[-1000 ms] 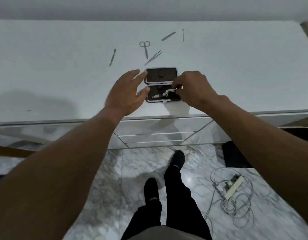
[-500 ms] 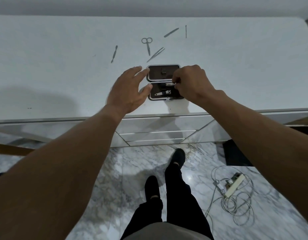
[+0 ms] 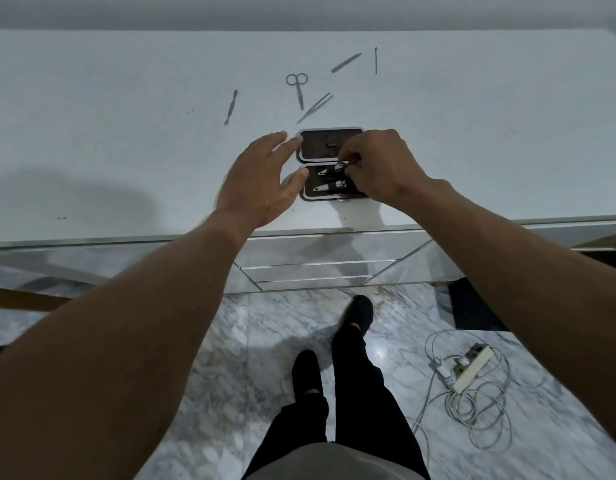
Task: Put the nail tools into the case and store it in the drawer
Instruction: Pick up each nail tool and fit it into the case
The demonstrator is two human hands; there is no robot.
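An open dark case (image 3: 320, 150) with a silver rim lies near the front edge of the white dresser top (image 3: 126, 133). One nail clipper (image 3: 329, 187) sits in the near half. My right hand (image 3: 379, 164) pinches a second clipper (image 3: 334, 168) over the near half's upper row. My left hand (image 3: 261, 181) rests flat against the case's left side, fingers spread, thumb touching the rim. Beyond the case lie scissors (image 3: 297, 88), tweezers (image 3: 315, 107), a cuticle pusher (image 3: 231, 107), a nail file (image 3: 346, 62) and a thin pick (image 3: 375, 59).
Mirrored drawer fronts (image 3: 317, 268) sit below the dresser's front edge, closed. My legs and dark shoes stand on the marble floor. A power strip with tangled cables (image 3: 469, 372) lies on the floor at the right.
My right hand has lifted from the lower clipper to the upper row of the near half, where a second clipper now shows in its fingers. The left hand stayed at the case.
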